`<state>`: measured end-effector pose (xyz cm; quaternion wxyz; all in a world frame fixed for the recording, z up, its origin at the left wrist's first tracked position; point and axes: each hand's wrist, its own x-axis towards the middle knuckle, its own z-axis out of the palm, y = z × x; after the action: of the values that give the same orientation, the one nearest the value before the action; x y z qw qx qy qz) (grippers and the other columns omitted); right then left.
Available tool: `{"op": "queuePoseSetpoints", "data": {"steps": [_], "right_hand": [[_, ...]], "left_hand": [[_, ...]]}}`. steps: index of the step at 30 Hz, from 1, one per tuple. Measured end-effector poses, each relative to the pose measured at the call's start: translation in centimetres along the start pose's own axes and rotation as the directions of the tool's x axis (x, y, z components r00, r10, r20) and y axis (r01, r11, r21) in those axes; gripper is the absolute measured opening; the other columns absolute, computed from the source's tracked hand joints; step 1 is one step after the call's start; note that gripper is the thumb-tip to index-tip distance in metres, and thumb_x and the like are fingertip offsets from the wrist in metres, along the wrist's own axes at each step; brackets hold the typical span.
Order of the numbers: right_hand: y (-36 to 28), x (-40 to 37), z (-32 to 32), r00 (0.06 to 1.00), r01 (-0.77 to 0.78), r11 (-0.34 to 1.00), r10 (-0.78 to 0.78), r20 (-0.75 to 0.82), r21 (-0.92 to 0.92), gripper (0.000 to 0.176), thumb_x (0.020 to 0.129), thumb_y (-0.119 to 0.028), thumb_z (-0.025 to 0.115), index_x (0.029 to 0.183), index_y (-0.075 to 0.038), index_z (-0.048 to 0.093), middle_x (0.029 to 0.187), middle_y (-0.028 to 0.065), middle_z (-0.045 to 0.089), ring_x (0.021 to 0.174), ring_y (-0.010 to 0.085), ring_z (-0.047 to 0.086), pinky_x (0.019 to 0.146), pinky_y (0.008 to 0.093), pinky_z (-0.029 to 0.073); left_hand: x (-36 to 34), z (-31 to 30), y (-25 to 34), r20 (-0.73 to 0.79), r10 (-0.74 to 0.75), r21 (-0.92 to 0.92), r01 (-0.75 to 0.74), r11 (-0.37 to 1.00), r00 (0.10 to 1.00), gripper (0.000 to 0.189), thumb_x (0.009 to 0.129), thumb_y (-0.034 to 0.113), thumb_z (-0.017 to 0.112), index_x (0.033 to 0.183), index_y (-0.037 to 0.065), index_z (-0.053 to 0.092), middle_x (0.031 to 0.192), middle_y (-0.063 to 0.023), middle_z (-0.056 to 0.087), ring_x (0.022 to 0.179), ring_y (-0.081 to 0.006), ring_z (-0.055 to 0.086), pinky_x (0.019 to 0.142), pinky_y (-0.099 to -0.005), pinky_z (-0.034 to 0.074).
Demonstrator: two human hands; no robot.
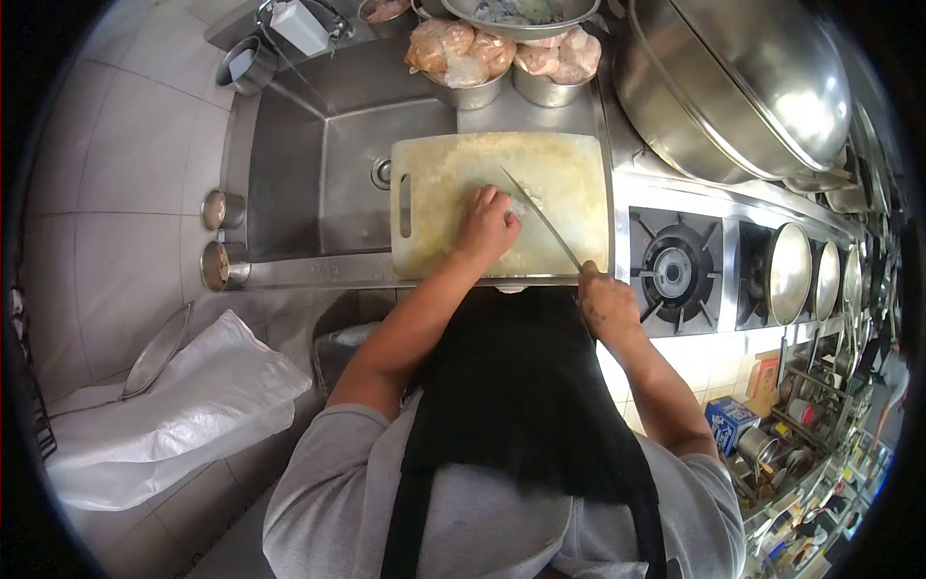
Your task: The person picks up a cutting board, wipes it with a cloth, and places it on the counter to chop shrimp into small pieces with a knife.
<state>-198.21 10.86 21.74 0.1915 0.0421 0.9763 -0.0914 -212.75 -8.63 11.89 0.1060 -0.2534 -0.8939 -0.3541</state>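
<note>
A long knife [542, 219] is in my right hand [606, 301], its blade slanting up and left over the worn cutting board [434, 159]. My left hand [489, 224] rests on the middle of the board with its fingers curled. Just right of those fingers, close to the blade, lies a small pale, translucent piece [517, 206]. Whether my left fingers grip that piece is hard to see. The board lies across the right part of the sink.
Behind the board stand metal pots with bagged meat [463, 53] and a metal bowl [521, 24]. The sink basin [347, 145] is at left. At right are a large domed metal vessel [733, 87], a gas burner [673, 272] and pans [789, 274].
</note>
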Motion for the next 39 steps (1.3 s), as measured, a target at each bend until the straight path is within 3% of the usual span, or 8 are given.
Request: {"op": "queuePoseSetpoints", "data": {"steps": [9, 12, 14, 23, 32, 35, 37, 39], "right_hand": [[-0.8, -0.8, -0.5, 0.991, 0.044, 0.998, -0.037, 0.128, -0.052, 0.015, 0.094, -0.009, 0.046, 0.101, -0.001, 0.057, 0.083, 0.0245, 0.070, 0.077, 0.0365, 0.073, 0.067, 0.0442, 0.059], [-1.0, 3.0, 2.9, 0.991, 0.130, 0.986, -0.126, -0.036, 0.103, 0.016, 0.094, -0.008, 0.046, 0.103, 0.000, 0.056, 0.087, 0.0266, 0.070, 0.083, 0.0390, 0.072, 0.072, 0.0450, 0.059], [-2.8, 5.0, 2.3, 0.995, 0.046, 0.994, -0.055, 0.086, 0.101, 0.017, 0.094, -0.008, 0.045, 0.105, 0.001, 0.054, 0.091, 0.0264, 0.070, 0.087, 0.0401, 0.071, 0.076, 0.0474, 0.058], [1.1, 1.8, -0.5, 0.994, -0.048, 0.990, 0.035, 0.099, 0.132, 0.025, 0.102, -0.023, 0.042, 0.106, -0.002, 0.054, 0.091, 0.0268, 0.070, 0.087, 0.0457, 0.069, 0.078, 0.0528, 0.054], [-0.5, 0.3, -2.4, 0.981, 0.080, 0.996, -0.084, 0.174, 0.029, 0.016, 0.095, -0.010, 0.046, 0.104, 0.000, 0.054, 0.086, 0.0267, 0.070, 0.083, 0.0420, 0.071, 0.072, 0.0498, 0.057], [-0.6, 1.7, 0.0, 0.981, 0.116, 0.990, -0.126, 0.148, 0.075, 0.015, 0.094, -0.008, 0.046, 0.104, 0.001, 0.054, 0.087, 0.0265, 0.070, 0.082, 0.0425, 0.071, 0.072, 0.0499, 0.057], [-1.0, 5.3, 3.7, 0.978, 0.208, 0.962, -0.208, -0.014, 0.179, 0.016, 0.094, -0.010, 0.047, 0.105, 0.001, 0.054, 0.088, 0.0270, 0.070, 0.082, 0.0435, 0.070, 0.073, 0.0507, 0.056], [-1.6, 6.4, 3.1, 0.982, 0.181, 0.972, -0.188, 0.031, 0.151, 0.017, 0.096, -0.012, 0.047, 0.104, 0.001, 0.054, 0.089, 0.0273, 0.070, 0.083, 0.0441, 0.070, 0.074, 0.0516, 0.056]], "left_hand": [[-0.3, 0.9, -0.7, -0.036, -0.007, -0.078, 0.004, 0.997, 0.999, 0.021, 0.072, 0.006, 0.069, 0.092, 0.001, 0.061, 0.096, -0.0168, 0.059, 0.096, -0.0388, 0.056, 0.082, -0.0468, 0.050], [-0.1, 0.5, -0.3, 0.003, -0.041, -0.055, 0.041, 0.998, 0.999, 0.020, 0.073, 0.006, 0.069, 0.091, 0.001, 0.061, 0.096, -0.0166, 0.060, 0.096, -0.0384, 0.057, 0.082, -0.0467, 0.050], [-0.3, 0.2, -0.5, 0.035, -0.021, -0.010, 0.021, 1.000, 0.999, 0.019, 0.074, 0.007, 0.069, 0.092, 0.002, 0.062, 0.097, -0.0163, 0.061, 0.095, -0.0381, 0.057, 0.082, -0.0464, 0.051], [-0.7, -0.7, 0.3, 0.007, -0.088, -0.069, 0.088, 0.994, 0.996, 0.022, 0.073, 0.008, 0.068, 0.093, 0.002, 0.062, 0.100, -0.0157, 0.060, 0.097, -0.0361, 0.058, 0.084, -0.0459, 0.050], [-0.6, -0.4, 0.0, 0.039, -0.089, -0.043, 0.090, 0.995, 0.995, 0.021, 0.074, 0.010, 0.069, 0.091, 0.001, 0.061, 0.094, -0.0156, 0.060, 0.093, -0.0368, 0.058, 0.081, -0.0463, 0.050], [-0.9, -0.1, -0.3, 0.028, -0.062, -0.064, 0.063, 0.996, 0.998, 0.021, 0.074, 0.010, 0.069, 0.090, 0.001, 0.060, 0.094, -0.0156, 0.059, 0.092, -0.0368, 0.058, 0.080, -0.0466, 0.050], [-1.0, -0.1, -0.3, 0.012, -0.058, -0.066, 0.059, 0.996, 0.998, 0.021, 0.073, 0.010, 0.070, 0.090, 0.001, 0.060, 0.094, -0.0157, 0.060, 0.092, -0.0370, 0.058, 0.080, -0.0469, 0.050], [-0.9, -0.2, -0.2, -0.019, -0.053, -0.059, 0.052, 0.997, 0.998, 0.022, 0.072, 0.009, 0.070, 0.090, 0.001, 0.060, 0.094, -0.0159, 0.060, 0.092, -0.0372, 0.058, 0.080, -0.0472, 0.050]]}}
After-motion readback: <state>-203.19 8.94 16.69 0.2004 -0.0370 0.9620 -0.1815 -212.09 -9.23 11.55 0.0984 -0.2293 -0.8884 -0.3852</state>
